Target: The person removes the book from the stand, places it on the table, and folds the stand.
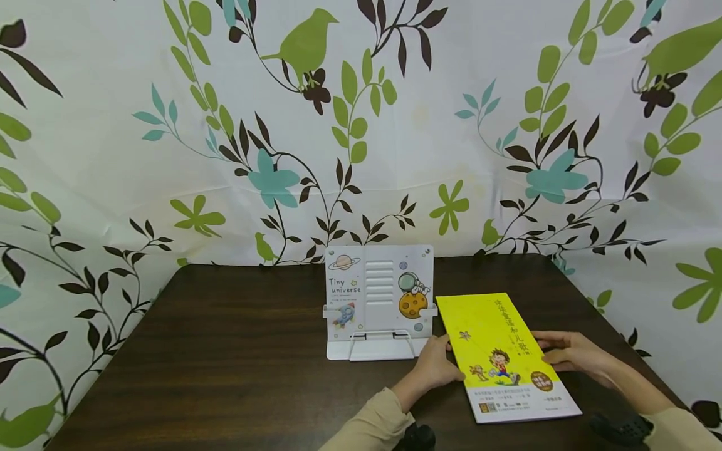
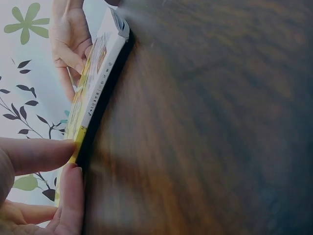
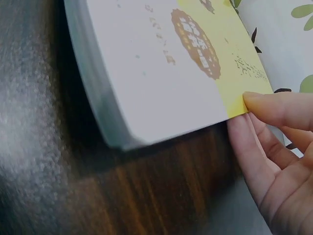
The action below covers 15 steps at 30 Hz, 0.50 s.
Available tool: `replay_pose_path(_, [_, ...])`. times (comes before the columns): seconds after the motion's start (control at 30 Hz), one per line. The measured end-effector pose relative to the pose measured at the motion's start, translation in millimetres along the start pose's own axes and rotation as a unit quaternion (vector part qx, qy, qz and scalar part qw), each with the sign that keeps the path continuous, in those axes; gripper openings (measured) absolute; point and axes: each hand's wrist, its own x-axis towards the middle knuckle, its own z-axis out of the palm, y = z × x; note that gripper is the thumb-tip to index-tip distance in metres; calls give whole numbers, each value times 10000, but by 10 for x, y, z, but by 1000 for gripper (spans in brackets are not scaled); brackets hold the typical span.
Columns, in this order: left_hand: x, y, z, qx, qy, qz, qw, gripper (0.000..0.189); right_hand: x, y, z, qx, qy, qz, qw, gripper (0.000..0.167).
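A yellow book [image 1: 496,338] with a white lower band and a cartoon child on its cover lies face up between my hands, close over the dark table. My left hand [image 1: 435,364] grips its left edge; in the left wrist view the thumb and fingers meet at the printed spine [image 2: 98,93]. From the other side my right hand [image 1: 575,355] pinches the right edge, thumb on the cover and fingers underneath, as the right wrist view shows. Just left of the book stands a white book stand [image 1: 380,294] with space drawings, its back plate upright and its wire holder at the front.
The dark wooden table [image 1: 225,351] stretches to the left of the stand. Behind it hangs a white cloth [image 1: 417,156] patterned with leaves and birds. Light sleeves [image 1: 372,426] and dark wrist devices show at the near edge.
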Motion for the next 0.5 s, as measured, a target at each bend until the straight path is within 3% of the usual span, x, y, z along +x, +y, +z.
replay_pose_path(0.5, [4, 10, -6, 31, -39, -50, 10000, 58, -9, -1, -13, -224, -27, -41, 9997, 68])
